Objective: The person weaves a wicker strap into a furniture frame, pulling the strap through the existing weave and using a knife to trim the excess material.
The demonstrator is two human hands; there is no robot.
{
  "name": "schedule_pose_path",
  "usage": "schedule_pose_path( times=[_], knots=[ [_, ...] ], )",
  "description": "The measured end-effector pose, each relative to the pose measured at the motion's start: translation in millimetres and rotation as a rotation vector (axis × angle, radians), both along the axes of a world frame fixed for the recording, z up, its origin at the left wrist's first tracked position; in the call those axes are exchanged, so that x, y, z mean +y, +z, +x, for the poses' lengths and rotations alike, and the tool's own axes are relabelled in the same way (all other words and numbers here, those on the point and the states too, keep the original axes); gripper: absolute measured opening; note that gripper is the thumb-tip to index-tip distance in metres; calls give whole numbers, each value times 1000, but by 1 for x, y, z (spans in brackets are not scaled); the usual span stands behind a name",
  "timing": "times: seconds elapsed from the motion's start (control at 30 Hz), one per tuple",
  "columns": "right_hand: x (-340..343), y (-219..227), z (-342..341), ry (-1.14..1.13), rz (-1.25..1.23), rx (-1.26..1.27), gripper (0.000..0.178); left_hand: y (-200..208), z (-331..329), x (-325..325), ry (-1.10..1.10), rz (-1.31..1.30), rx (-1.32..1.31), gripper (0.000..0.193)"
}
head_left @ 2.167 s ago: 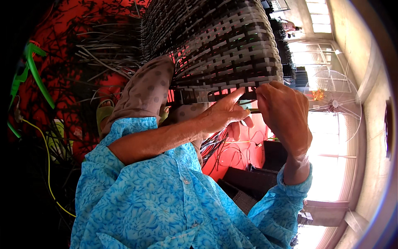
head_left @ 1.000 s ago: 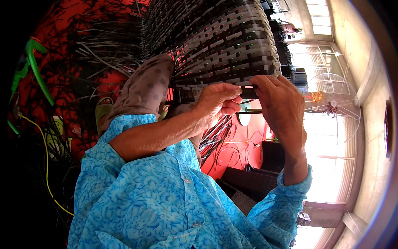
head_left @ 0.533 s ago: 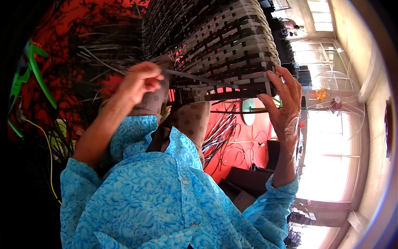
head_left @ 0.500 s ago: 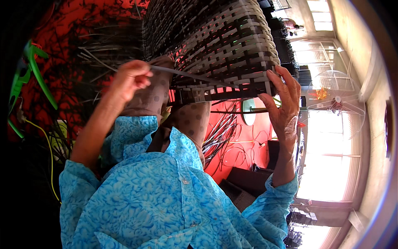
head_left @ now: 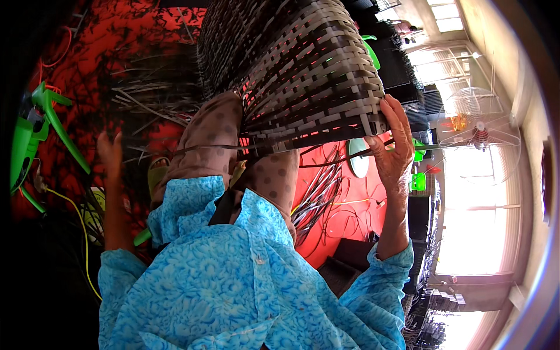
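A large woven wicker piece (head_left: 315, 76) of flat grey and dark strips leans across my knees, with gaps showing between the strips. My right hand (head_left: 394, 143) grips its near right corner, fingers on the outer edge and thumb at the lower side. Out to the left, my left hand (head_left: 111, 151) is raised over the floor, smeared by motion. A dark flat strip (head_left: 204, 147) runs left from the lower edge of the weave, across my thigh, toward that hand. Whether the left fingers hold its end cannot be made out. Another dark strip (head_left: 335, 161) reaches from the weave's underside toward my right hand.
Loose strips (head_left: 154, 93) lie on the red floor (head_left: 169, 137) at far left, and a bundle of strips (head_left: 321, 195) lies right of my knees. A green plastic frame (head_left: 58, 125) stands at left, near a yellow cord (head_left: 76, 224). A fan (head_left: 479, 134) is at right.
My left hand has swung down and left, away from the weave. The strip it held taut across the weave now lies low along the edge. My right hand keeps its grip on the corner.
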State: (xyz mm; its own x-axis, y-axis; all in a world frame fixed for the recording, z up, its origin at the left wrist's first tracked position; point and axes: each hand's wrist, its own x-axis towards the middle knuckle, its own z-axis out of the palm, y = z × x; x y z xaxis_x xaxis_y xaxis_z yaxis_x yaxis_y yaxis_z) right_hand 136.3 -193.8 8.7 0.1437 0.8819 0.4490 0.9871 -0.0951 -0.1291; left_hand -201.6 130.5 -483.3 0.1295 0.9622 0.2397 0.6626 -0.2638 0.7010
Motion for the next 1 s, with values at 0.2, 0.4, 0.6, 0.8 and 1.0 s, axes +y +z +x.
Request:
schedule_pose_path(
  times=[0.2,0.4,0.6,0.8,1.0],
  knots=[
    [0,3,-7,-45,-11,-210,56,258,171,-120,-815,207,-505,33],
    [-16,1,-3,-112,33,-217,57,307,205,-176,-1230,-437,-610,23],
    [-24,-8,8,-115,179,-118,44,209,135,-79,-1053,-568,-593,13],
    [-29,-19,15,-110,303,418,35,56,-43,0,-396,-656,-244,25],
    [-32,-12,42,-27,178,1105,54,69,-27,-17,-537,63,347,27]
  ],
)
